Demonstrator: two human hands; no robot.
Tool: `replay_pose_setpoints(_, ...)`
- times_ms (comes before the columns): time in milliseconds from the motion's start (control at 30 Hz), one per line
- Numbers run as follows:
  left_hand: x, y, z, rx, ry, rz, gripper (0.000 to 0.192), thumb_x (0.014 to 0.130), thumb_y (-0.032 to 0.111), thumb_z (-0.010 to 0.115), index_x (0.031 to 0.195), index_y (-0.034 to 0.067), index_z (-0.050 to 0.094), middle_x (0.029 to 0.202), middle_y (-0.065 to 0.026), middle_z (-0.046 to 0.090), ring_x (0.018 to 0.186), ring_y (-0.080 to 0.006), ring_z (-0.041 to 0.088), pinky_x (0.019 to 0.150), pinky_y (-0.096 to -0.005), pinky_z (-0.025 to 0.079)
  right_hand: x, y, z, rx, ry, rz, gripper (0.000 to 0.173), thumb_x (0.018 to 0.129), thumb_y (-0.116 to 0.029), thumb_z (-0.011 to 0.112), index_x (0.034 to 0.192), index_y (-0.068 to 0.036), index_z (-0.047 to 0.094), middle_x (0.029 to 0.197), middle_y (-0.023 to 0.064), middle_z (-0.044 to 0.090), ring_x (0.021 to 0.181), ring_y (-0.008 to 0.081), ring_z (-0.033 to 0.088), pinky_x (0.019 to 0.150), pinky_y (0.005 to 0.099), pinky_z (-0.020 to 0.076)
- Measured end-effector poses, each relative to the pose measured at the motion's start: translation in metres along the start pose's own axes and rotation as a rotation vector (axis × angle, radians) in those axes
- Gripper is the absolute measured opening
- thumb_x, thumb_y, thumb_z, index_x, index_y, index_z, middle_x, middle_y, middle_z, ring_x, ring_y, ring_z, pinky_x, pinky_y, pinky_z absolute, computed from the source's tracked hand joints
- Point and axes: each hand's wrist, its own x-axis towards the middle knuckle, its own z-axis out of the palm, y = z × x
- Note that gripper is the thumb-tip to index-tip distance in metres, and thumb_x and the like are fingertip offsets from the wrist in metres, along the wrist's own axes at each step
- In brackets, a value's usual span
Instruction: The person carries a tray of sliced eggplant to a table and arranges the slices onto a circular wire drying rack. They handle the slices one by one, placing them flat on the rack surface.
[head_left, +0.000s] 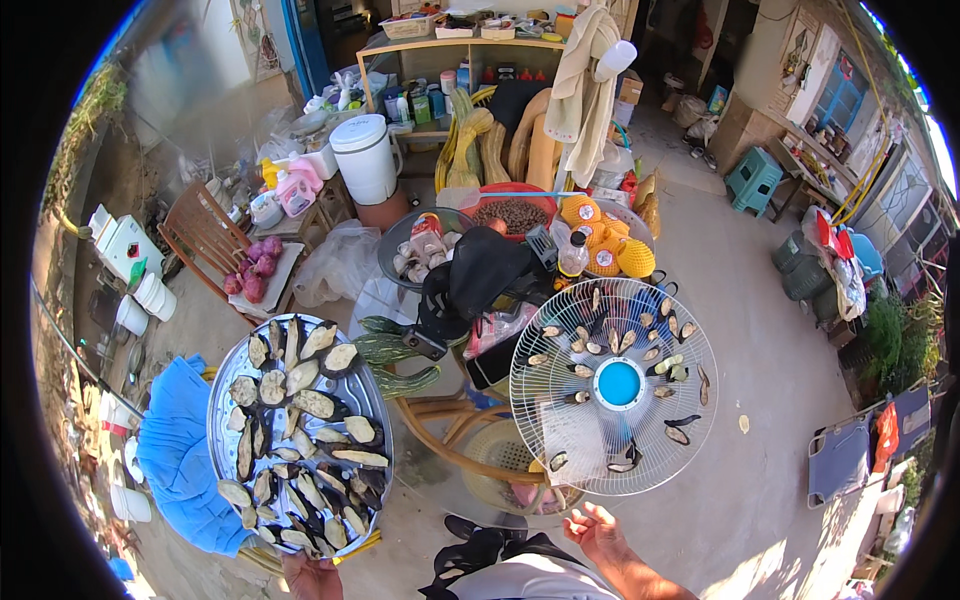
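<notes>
At the lower left, my left hand (311, 577) grips the near rim of a round metal tray (216, 420). Many eggplant slices (315, 405) with dark skins lie spread over the tray. My right hand (596, 531) is empty, its fingers loosely curled and apart, just below the near edge of a white wire fan grille (551, 442). That grille has a blue centre (619, 383) and carries scattered, smaller eggplant pieces (615, 341). Whether the tray also rests on something beneath it is hidden.
A blue cloth (180, 457) bulges out beside the tray. Between tray and grille are striped green squashes (397, 379), a black phone (495, 364) and a black cap (480, 274). Beyond stand a garlic bowl (394, 277) and yellow-netted fruit (604, 240). Red onions (255, 266) lie on a wooden chair (202, 232).
</notes>
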Motion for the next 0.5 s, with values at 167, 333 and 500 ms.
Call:
replay_pose_setpoints(167, 0.033, 0.006, 0.034, 0.047, -0.194, -0.049, 0.031, 0.091, 0.014, 0.060, 0.121, 0.006, 0.061, 0.115, -0.0081, 0.070, 0.083, -0.0154, 0.064, 0.058, -0.0273, 0.046, 0.015, -0.044, -0.047, 0.034, 0.115, -0.216, 0.020, 0.082, -0.021, 0.073, 0.081, -0.006, 0.061, 0.073, 0.0094, 0.065, 0.078, 0.0318, 0.070, 0.075, 0.0451, 0.0575)
replay_pose_setpoints(333, 0.077, 0.005, 0.076, 0.134, -0.239, -0.032, 0.034, 0.091, 0.010, 0.056, 0.124, 0.005, 0.058, 0.116, -0.0088, 0.068, 0.080, -0.0151, 0.061, 0.058, -0.0261, 0.045, 0.046, -0.044, -0.054, -0.155, 0.255, -0.242, 0.015, 0.080, -0.008, 0.064, 0.089, 0.003, 0.060, 0.079, 0.0160, 0.066, 0.069, 0.0310, 0.069, 0.062, 0.0451, 0.0605)
replay_pose_setpoints(500, 0.148, 0.008, 0.105, 0.121, -0.364, -0.135, 0.040, 0.082, 0.001, 0.059, 0.122, 0.008, 0.056, 0.108, -0.0074, 0.070, 0.082, -0.0190, 0.068, 0.061, -0.0320, 0.055, 0.049, -0.039, -0.046, 0.076, 0.330, -0.310, 0.015, 0.078, -0.003, 0.062, 0.091, 0.005, 0.059, 0.086, 0.0184, 0.067, 0.073, 0.0319, 0.068, 0.059, 0.0463, 0.0605)
